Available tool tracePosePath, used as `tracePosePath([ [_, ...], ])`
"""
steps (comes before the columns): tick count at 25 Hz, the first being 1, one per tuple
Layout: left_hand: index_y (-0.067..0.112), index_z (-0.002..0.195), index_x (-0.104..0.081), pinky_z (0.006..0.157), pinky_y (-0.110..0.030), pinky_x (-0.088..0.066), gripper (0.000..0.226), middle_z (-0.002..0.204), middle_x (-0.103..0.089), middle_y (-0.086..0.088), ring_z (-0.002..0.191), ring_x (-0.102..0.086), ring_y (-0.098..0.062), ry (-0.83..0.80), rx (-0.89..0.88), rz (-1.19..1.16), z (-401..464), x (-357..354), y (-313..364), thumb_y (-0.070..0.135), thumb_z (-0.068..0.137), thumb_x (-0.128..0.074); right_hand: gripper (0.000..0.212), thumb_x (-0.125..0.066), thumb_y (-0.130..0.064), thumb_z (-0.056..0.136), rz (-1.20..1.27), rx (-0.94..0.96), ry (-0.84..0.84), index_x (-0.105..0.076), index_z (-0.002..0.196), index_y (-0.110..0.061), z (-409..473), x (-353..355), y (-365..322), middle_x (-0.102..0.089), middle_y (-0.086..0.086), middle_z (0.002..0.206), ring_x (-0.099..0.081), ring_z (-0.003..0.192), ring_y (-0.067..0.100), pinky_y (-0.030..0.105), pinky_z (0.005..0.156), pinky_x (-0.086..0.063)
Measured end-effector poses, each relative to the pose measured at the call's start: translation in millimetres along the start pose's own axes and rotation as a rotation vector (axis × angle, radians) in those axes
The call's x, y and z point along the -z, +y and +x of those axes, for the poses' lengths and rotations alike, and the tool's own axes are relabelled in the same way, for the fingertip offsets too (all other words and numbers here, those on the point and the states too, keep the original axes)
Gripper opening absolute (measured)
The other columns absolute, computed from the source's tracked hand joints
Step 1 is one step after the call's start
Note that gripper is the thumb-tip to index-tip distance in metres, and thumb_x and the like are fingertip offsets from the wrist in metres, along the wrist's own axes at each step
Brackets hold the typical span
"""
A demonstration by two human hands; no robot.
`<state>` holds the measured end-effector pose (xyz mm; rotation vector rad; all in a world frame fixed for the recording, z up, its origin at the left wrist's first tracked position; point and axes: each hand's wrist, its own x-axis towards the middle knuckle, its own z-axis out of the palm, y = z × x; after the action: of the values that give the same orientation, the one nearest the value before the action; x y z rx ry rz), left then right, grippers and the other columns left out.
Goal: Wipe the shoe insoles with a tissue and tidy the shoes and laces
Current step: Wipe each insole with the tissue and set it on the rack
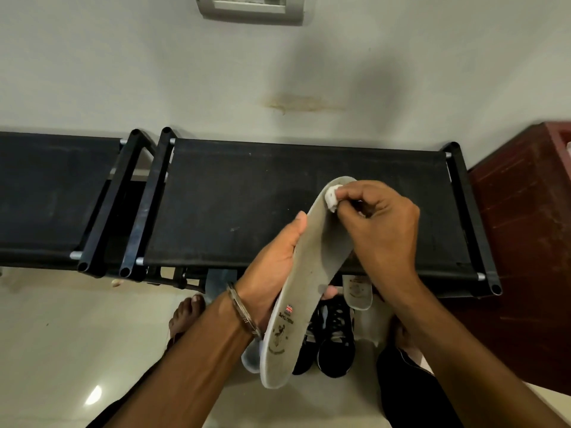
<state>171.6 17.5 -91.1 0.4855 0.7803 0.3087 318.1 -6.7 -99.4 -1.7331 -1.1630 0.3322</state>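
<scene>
1. The left hand point(272, 273) grips a grey insole point(309, 273) around its middle: the thumb lies along the insole's left edge and a fingertip shows past its right edge, so the fingers are wrapped behind it.
2. The insole stands nearly upright and bowed, toe end above the left fingers, heel end with a small flag mark and printed logo hanging below them.
3. The right hand point(380, 230) has its fingers curled, pinching a small wad of white tissue point(331, 197) at the fingertips.
4. The tissue is pressed against the insole's upper face close to the toe end, well above the left thumb.
5. Below both hands, on the floor, sits a pair of black shoes point(333, 344) with white laces; they lie just right of the insole's heel end.
6. A 2nd insole point(357, 291) stands behind the shoes, beneath the right wrist, its top against the rack's front edge.
7. A metal bangle point(244, 313) circles the left wrist.
8. Behind the hands stands a black shoe rack point(247, 205) with a fabric top, and a 2nd black rack point(46, 193) joins it on the left.
9. The floor point(77, 335) is glossy pale tile; a bare foot point(185, 316) rests on it left of the left forearm.
10. The wall point(154, 72) is off-white, with a stain above the rack and a switch plate point(250, 7) at the top.
11. A dark red cabinet point(525, 227) stands right of the rack.
</scene>
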Motion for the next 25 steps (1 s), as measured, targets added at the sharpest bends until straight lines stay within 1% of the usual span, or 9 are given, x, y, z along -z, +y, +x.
tracePosePath([
  [2,0.014,0.125,-0.063,0.058,-0.031,-0.058,0.058,0.099,-0.069,-0.007,0.072,-0.069,-0.017,0.003,-0.012,-0.062,2,2,2,0.056,0.098,-0.033,0.018,-0.075,-0.003,0.081,0.060,-0.006,-0.050,-0.077,0.088,-0.019,-9,-7,-9,-0.073,-0.009,0.091,-0.068,0.089,0.002,0.020,0.080,-0.056],
  [4,0.010,0.111,-0.073,0.074,-0.032,-0.060,0.059,0.104,-0.070,-0.011,0.086,-0.071,-0.020,0.007,-0.054,-0.211,2,9,10,0.054,0.096,-0.036,0.015,-0.075,-0.002,0.080,0.151,0.026,-0.176,-0.079,0.087,-0.014,-25,-20,-25,-0.074,-0.006,0.092,-0.069,0.088,0.004,0.020,0.081,-0.056],
  [6,0.008,0.099,-0.076,0.083,-0.031,-0.058,0.062,0.102,-0.070,-0.013,0.091,-0.071,-0.021,0.036,-0.082,-0.257,3,18,15,0.056,0.096,-0.036,0.014,-0.075,0.000,0.079,0.214,0.057,-0.267,-0.079,0.087,-0.011,-39,-30,-36,-0.075,-0.004,0.093,-0.070,0.088,0.004,0.020,0.081,-0.056],
  [8,0.008,0.106,-0.073,0.087,-0.031,-0.056,0.062,0.104,-0.070,-0.012,0.095,-0.069,-0.022,0.044,-0.082,-0.260,3,21,16,0.057,0.095,-0.037,0.014,-0.076,0.001,0.078,0.181,0.108,-0.281,-0.079,0.087,-0.010,-38,-30,-34,-0.075,-0.004,0.094,-0.070,0.087,0.004,0.020,0.081,-0.056],
  [11,0.014,0.129,-0.060,0.092,-0.039,-0.055,0.061,0.124,-0.065,-0.011,0.114,-0.063,-0.023,-0.004,-0.058,-0.181,0,15,10,0.059,0.095,-0.039,0.015,-0.076,-0.001,0.079,-0.018,0.133,-0.145,-0.078,0.087,-0.013,-19,-15,-14,-0.073,-0.005,0.095,-0.068,0.087,0.005,0.023,0.078,-0.058],
  [14,0.018,0.134,-0.057,0.097,-0.049,-0.051,0.061,0.131,-0.063,-0.010,0.121,-0.060,-0.024,0.011,-0.079,-0.051,-1,12,7,0.058,0.092,-0.039,0.017,-0.076,0.000,0.081,-0.109,0.061,-0.038,-0.078,0.088,-0.015,-1,-1,2,-0.071,-0.009,0.093,-0.067,0.085,0.001,0.013,0.077,-0.054],
  [17,0.014,0.136,-0.055,0.101,-0.042,-0.049,0.064,0.132,-0.061,-0.012,0.122,-0.059,-0.025,0.014,-0.096,-0.147,0,16,11,0.060,0.094,-0.038,0.017,-0.075,0.001,0.080,0.052,-0.001,-0.165,-0.079,0.086,-0.014,-18,-14,-18,-0.073,-0.008,0.093,-0.068,0.083,0.003,0.019,0.069,-0.058],
  [21,0.009,0.134,-0.057,0.102,-0.037,-0.049,0.070,0.124,-0.062,-0.014,0.116,-0.060,-0.025,0.060,-0.122,-0.224,-1,28,23,0.063,0.093,-0.040,0.016,-0.076,0.003,0.076,0.162,0.119,-0.343,-0.079,0.085,-0.011,-42,-29,-40,-0.075,-0.005,0.092,-0.069,0.085,0.004,0.021,0.077,-0.057],
  [25,0.014,0.137,-0.055,0.099,-0.038,-0.051,0.068,0.130,-0.063,-0.010,0.116,-0.062,-0.021,0.037,-0.132,-0.107,-4,24,21,0.062,0.091,-0.040,0.016,-0.075,0.004,0.077,-0.101,0.214,-0.182,-0.077,0.085,-0.009,-21,-16,-10,-0.073,-0.001,0.094,-0.069,0.087,0.013,0.034,0.075,-0.059],
])
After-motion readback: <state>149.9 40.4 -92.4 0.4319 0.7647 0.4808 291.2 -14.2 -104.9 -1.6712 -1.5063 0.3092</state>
